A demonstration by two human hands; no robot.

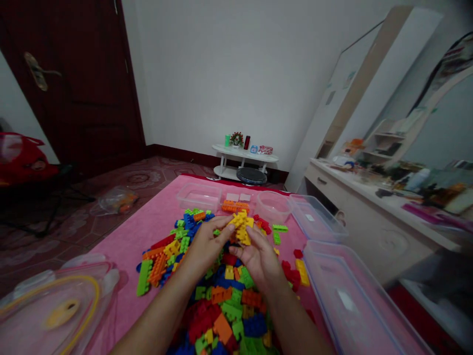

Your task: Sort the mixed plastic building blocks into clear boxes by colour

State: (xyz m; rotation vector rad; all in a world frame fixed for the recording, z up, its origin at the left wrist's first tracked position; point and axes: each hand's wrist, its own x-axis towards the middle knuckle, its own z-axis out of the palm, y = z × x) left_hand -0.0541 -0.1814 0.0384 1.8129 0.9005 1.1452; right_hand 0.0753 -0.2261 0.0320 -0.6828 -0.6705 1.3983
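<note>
Yellow toy building bricks (243,228), clustered together, are held up in front of me between both hands. My left hand (210,242) is closed on their left side, thumb on top. From the right, my right hand (260,255) grips the same cluster with its fingers curled beneath. I cannot tell how many bricks are in it or whether they are joined. Under and around my hands spreads a heap of loose bricks (232,310) in red, blue, green, orange and yellow. Just beyond the cluster, orange bricks (235,206) sit in a clear container.
A pink cloth (148,212) covers the table. Clear boxes stand along its far side, including a rectangular box (199,196) and a round tub (273,206). Large clear containers (354,296) line the right edge. Clear lids (84,301) lie at the left. A dresser (343,197) stands right.
</note>
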